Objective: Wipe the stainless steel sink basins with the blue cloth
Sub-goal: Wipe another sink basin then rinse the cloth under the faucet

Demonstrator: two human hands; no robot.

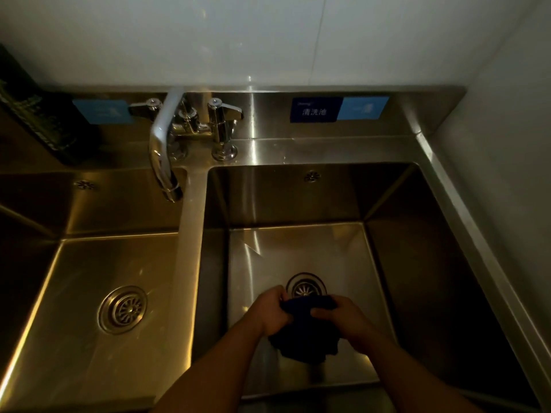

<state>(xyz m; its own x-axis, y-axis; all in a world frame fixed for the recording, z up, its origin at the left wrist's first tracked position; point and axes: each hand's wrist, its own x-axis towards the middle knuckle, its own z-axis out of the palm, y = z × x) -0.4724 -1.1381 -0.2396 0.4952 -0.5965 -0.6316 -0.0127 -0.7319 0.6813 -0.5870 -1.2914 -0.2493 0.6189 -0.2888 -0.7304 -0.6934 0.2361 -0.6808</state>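
Observation:
A stainless steel double sink fills the view. Over the right basin [298, 248], my left hand [272, 311] and my right hand [340, 317] both grip a bunched dark blue cloth [304, 335], held just above the basin floor in front of the round drain [307, 286]. The cloth hangs down between my hands and hides part of the drain's near edge. The left basin [74, 263] lies beside it with its own drain [122, 309].
A chrome faucet [164, 144] with two lever handles stands at the back, its spout turned over the left basin's corner. Blue labels [340, 109] sit on the backsplash. A dark object [32, 114] stands at the back left. A white wall closes the right side.

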